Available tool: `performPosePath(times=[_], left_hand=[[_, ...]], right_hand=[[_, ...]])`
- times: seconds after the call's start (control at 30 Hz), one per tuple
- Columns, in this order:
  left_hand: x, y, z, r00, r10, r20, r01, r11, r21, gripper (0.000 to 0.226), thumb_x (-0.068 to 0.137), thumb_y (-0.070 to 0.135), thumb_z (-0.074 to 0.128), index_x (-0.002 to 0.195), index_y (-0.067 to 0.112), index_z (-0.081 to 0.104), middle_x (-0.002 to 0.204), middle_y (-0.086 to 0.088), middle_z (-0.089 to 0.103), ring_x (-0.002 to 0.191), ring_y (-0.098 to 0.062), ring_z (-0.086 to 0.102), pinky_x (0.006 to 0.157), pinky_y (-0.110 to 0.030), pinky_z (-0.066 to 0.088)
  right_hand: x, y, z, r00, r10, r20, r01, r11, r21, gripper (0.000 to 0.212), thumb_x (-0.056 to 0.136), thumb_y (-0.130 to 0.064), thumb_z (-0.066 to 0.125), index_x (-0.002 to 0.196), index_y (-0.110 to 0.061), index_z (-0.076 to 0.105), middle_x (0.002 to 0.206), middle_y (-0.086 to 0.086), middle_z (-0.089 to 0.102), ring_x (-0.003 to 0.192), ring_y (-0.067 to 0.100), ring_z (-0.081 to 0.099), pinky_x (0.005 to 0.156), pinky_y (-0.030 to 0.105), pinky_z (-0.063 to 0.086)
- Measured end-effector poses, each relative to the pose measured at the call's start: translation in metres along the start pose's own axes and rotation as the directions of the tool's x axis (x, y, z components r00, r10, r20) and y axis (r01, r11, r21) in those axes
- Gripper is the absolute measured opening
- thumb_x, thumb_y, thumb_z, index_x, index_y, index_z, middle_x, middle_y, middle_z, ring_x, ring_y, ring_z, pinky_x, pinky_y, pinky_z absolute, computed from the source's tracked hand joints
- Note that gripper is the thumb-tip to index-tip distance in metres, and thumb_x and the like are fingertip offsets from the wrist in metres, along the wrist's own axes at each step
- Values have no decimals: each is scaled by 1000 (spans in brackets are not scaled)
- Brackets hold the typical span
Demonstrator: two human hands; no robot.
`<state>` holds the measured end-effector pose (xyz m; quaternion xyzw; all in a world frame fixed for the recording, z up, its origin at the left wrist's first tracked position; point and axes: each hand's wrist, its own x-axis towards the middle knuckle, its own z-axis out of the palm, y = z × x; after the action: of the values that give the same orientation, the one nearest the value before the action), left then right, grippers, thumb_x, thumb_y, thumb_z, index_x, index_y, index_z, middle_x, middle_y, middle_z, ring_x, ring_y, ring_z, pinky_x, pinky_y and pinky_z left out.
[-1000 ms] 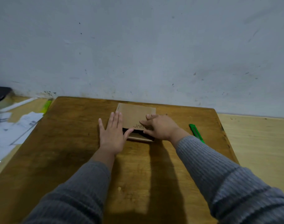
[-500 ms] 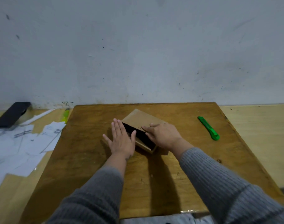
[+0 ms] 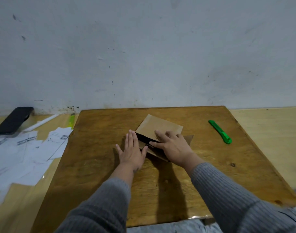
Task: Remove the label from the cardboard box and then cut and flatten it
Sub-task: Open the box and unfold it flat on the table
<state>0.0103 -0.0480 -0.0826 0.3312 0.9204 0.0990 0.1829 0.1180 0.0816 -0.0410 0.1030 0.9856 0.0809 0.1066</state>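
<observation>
Grey, scuffed wall (image 3: 143, 56) fills the upper half of my head view, and below it a brown wooden counter (image 3: 96, 157) runs up to meet it. Its far edge sits against the wall; its left edge borders a paler surface strewn with white papers (image 3: 26, 148), where a black phone (image 3: 12, 121) leans near the wall.

Near the middle of the counter, toward the far edge, lies the cardboard box (image 3: 159, 127), turned at an angle with its dark open end facing the left hand (image 3: 132, 153). I see that hand flat, fingers straight and together, palm down on the wood and touching the box's near-left corner. The right hand (image 3: 174, 147) lies spread over the box top, pressing down, fingers extended and not curled around anything. A loose flap sticks out just beyond its knuckles on the right.

A green utility knife (image 3: 220, 132) lies well apart to the right, with bare wood between it and the box. Wide clear wood also lies left of the hands and toward me, crossed only by grey sleeves (image 3: 228, 190).
</observation>
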Motion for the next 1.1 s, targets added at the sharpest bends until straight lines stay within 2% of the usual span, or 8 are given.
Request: performPosePath(times=[0.13,0.27,0.6,0.7,0.8,0.87,0.97,1.1], left_hand=[[4,1,-2,1000,8,-3,-8,1000,-11,78,99,51,26,147,14,-24,156,-1,-28,145,-18,-22,116,-57,-6],[8,2,0,1000,-8,-15,7,1000,-10,77,100,49,26,148,14,-23,156,-2,-27,145,-18,-22,117,-57,-6],[22,23,-8,990,-68,-124,66,998,-24,69,103,37,20,145,12,-27,153,-3,-34,143,-18,-26,116,-56,-8],[26,31,-13,985,-66,-161,58,997,-55,69,102,37,24,148,15,-23,158,-2,-25,146,-19,-19,118,-55,-4],[30,39,-21,962,-76,-264,20,977,-210,67,99,33,41,154,24,2,158,0,17,144,-23,23,118,-49,15],[34,44,-28,934,-100,-344,-21,943,-331,53,99,29,45,148,28,28,144,4,40,123,-19,49,106,-45,39],[40,47,-39,904,-148,-401,-34,910,-412,32,98,27,47,129,29,54,123,6,56,103,-16,57,80,-37,54],[38,50,-31,926,-108,-361,-42,922,-384,20,96,27,53,106,26,70,106,6,65,92,-15,58,71,-33,51]], right_hand=[[9,6,1,999,-34,-10,33,998,-52,64,95,-34,44,146,-44,8,159,6,10,140,32,17,105,56,30],[18,14,1,998,-40,47,39,999,18,73,94,-29,50,147,-44,2,159,4,8,143,34,12,111,56,26],[20,27,-19,999,31,-20,-28,988,153,70,97,-18,44,148,-42,2,159,-2,14,141,28,27,107,47,39],[16,32,-23,996,59,-65,-44,977,209,68,97,-14,42,148,-41,7,158,-3,18,138,27,34,104,44,42],[11,42,-24,987,89,-134,-49,960,277,64,97,-11,40,147,-42,15,156,-5,24,127,25,48,94,39,48],[8,50,-20,980,96,-172,-32,940,339,61,97,-13,41,146,-43,20,154,-6,30,122,24,53,92,39,51],[4,59,-13,978,94,-186,-11,916,401,55,97,-19,41,143,-45,25,151,-7,36,123,23,53,96,43,49],[4,65,-9,988,77,-133,-20,923,384,56,93,-18,40,142,-43,31,145,-5,44,120,22,53,95,42,47]])
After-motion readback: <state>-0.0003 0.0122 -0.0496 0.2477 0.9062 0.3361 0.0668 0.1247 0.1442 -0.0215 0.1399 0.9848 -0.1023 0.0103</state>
